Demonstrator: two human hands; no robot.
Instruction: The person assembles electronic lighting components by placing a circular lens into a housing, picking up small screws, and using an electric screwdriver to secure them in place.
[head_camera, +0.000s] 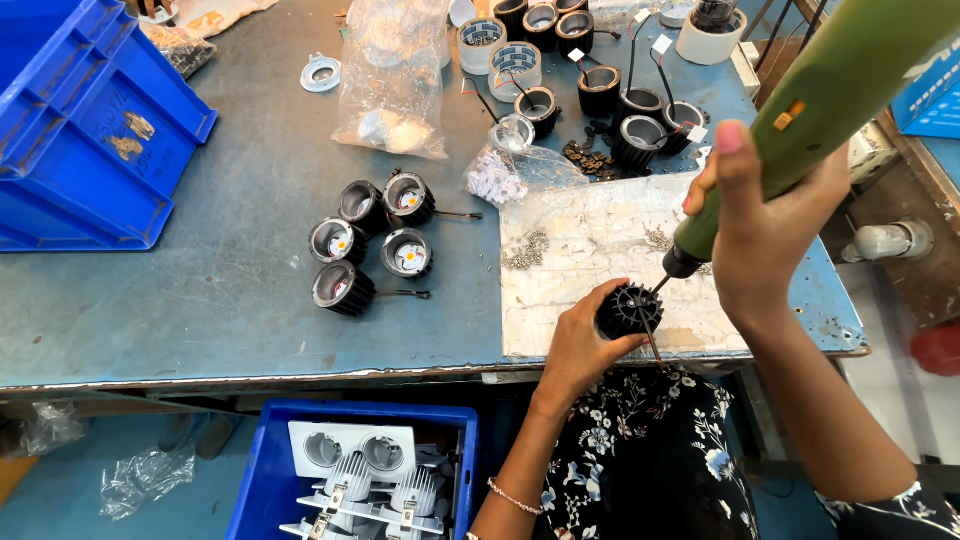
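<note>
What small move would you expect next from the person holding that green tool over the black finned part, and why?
Probably a short press straight down. The right hand holds the green power screwdriver with its bit at the top of the black finned housing, which the left hand steadies on the white sheet.

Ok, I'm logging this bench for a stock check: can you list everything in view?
finned lamp housing: one, black, under the left hand
electric screwdriver: one, green, bit on that housing
assembled lamp housings: five, black, bench centre
more housings: about nine, black, far edge
screws: small pile, silver, on white sheet
plastic bag: one, clear, far centre
crates: blue, one at left, another below with white fittings
left hand: gripping the housing
right hand: gripping the screwdriver
</note>
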